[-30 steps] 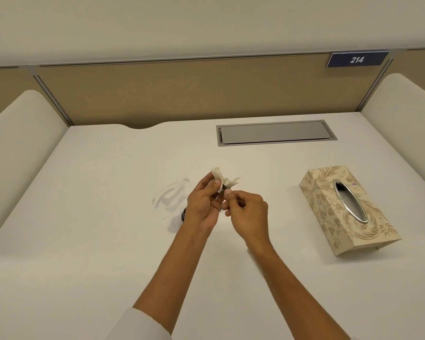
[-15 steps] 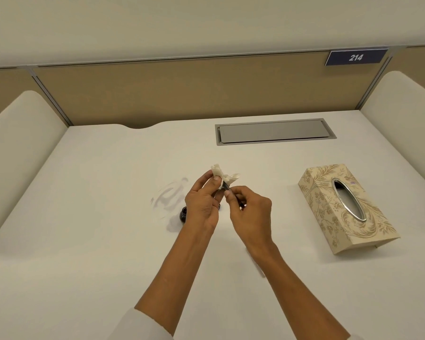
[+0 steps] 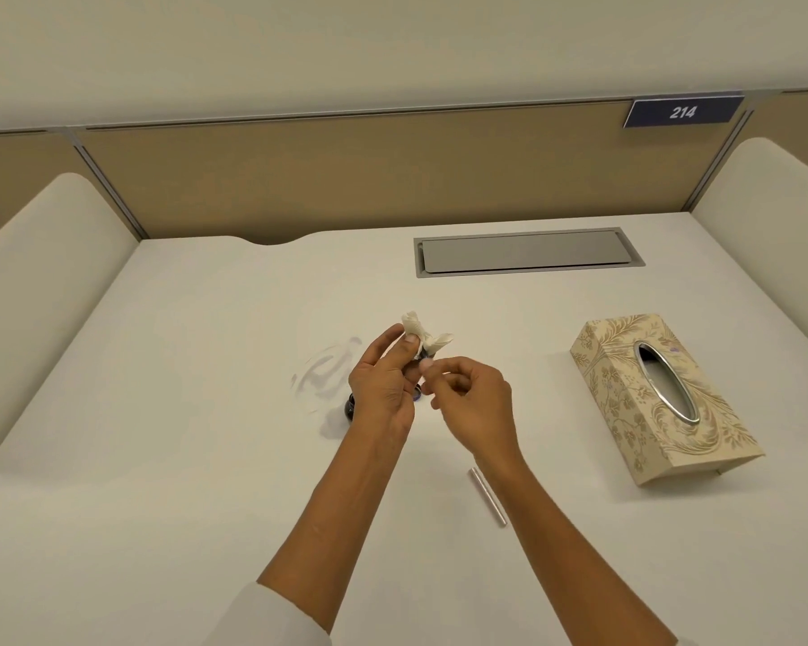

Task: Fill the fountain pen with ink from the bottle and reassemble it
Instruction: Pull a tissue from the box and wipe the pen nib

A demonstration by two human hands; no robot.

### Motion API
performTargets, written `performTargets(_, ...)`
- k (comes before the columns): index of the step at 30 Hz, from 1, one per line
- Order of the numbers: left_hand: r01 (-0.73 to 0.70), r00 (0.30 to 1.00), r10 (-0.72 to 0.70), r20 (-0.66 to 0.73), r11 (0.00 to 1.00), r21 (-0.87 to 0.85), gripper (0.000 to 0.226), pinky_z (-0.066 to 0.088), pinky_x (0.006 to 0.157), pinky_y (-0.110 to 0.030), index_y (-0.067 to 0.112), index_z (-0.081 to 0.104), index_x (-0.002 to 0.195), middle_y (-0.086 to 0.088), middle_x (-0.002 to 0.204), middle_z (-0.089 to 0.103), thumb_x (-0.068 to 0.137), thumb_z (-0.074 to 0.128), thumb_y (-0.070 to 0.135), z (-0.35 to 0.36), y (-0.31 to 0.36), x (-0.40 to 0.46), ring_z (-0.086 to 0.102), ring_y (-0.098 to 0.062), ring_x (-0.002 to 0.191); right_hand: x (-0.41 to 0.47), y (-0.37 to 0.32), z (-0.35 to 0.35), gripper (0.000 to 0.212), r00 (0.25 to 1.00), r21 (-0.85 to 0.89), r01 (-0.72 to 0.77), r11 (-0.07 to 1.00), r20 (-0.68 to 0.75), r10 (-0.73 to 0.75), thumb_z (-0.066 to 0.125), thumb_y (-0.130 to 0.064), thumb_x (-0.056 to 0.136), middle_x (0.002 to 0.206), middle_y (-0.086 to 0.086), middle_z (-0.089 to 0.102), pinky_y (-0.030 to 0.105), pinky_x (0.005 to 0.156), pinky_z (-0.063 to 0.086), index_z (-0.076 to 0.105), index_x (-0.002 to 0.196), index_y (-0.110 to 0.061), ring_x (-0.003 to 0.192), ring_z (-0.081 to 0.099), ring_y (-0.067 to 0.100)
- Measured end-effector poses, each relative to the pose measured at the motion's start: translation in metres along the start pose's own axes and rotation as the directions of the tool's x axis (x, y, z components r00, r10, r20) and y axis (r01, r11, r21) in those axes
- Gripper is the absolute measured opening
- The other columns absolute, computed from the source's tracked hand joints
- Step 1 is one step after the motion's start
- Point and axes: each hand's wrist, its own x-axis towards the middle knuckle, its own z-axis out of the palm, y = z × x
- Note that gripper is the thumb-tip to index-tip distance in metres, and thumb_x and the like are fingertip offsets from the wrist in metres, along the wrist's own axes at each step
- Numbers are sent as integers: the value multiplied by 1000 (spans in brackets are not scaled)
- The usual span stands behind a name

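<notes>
My left hand (image 3: 386, 387) pinches a crumpled white tissue (image 3: 423, 331) wrapped around the dark front end of the pen section (image 3: 424, 351). My right hand (image 3: 474, 403) holds the other end of that pen part between thumb and forefinger, right beside the left hand; most of the part is hidden by fingers. Under my left hand a dark ink bottle (image 3: 349, 407) stands on the white desk (image 3: 183, 435), half hidden. The silver pen barrel (image 3: 488, 497) lies on the desk beneath my right forearm.
A patterned beige tissue box (image 3: 658, 398) sits to the right. A grey cable hatch (image 3: 528, 251) is set into the desk at the back. A clear plastic wrapper (image 3: 325, 368) lies left of the bottle. Padded dividers flank both sides.
My right hand has shifted slightly to the right and down, its fingers working along the pen part. The left hand keeps the tissue around the tip. The pen barrel has come into view.
</notes>
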Motion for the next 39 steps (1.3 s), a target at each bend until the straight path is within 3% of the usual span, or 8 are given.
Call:
performTargets(3,-37,999,38,-33,999,29,22,44,65,-32,9,68,99,-4,69,75,81,71,-4,-1,-3,-2,69,-19,58,-3,7,5,15,968,-170,204,964,-111,-224,69,-27,91,59,-19,65,10,60,49,72,82,-15,60,65,-3)
performTargets(5,-31,999,32,-29,999,22,22,45,65,-31,8,66,99,-4,66,74,82,69,-5,-3,-1,-3,69,-18,56,-4,7,6,22,980,-191,167,967,-76,-184,63,-29,95,58,-16,66,15,60,50,72,79,-17,57,65,2)
performTargets(7,-18,1000,18,-20,1000,-1,23,51,63,-30,6,64,102,-5,67,74,83,67,-7,-5,2,-4,70,-17,57,-1,3,4,33,999,-29,-32,999,21,32,56,-32,99,58,-10,67,20,60,49,71,74,-16,52,61,5)
performTargets(11,-31,999,31,-31,999,-16,27,59,65,-29,4,64,106,-8,71,75,83,67,-9,-6,3,-2,71,-19,61,0,-4,-3,42,888,272,-424,864,311,338,47,-38,102,58,-6,61,24,60,40,71,79,-14,56,57,10)
performTargets(20,-86,984,88,-155,996,14,20,54,53,-28,4,69,93,-5,65,74,78,73,-8,-9,-10,-7,68,-20,56,-12,10,5,11,999,-57,38,998,-14,-39,66,-28,92,67,-8,75,27,66,58,70,90,-17,60,70,4)
performTargets(27,-149,965,148,-218,989,16,17,60,78,-36,2,70,89,-14,86,73,77,72,-10,-15,-12,-4,73,-22,71,-22,16,-1,33,1000,-2,12,1000,-24,-12,48,-29,103,67,-7,74,12,58,49,70,80,-22,53,64,5)
performTargets(34,-168,970,179,-162,983,76,13,59,68,-31,3,71,86,-8,77,76,79,71,-8,-16,-20,-12,73,-23,75,-17,15,4,19,994,21,82,996,-69,-81,57,-27,99,74,-8,76,10,60,47,72,92,-18,59,66,2)
performTargets(39,-55,996,54,-66,998,-7,20,61,77,-35,-9,64,106,-23,103,72,87,64,-4,-22,-21,-15,70,-32,90,-12,22,4,16,991,-25,100,995,-86,-102,59,-25,98,71,-10,74,11,61,47,73,89,-21,63,68,5)
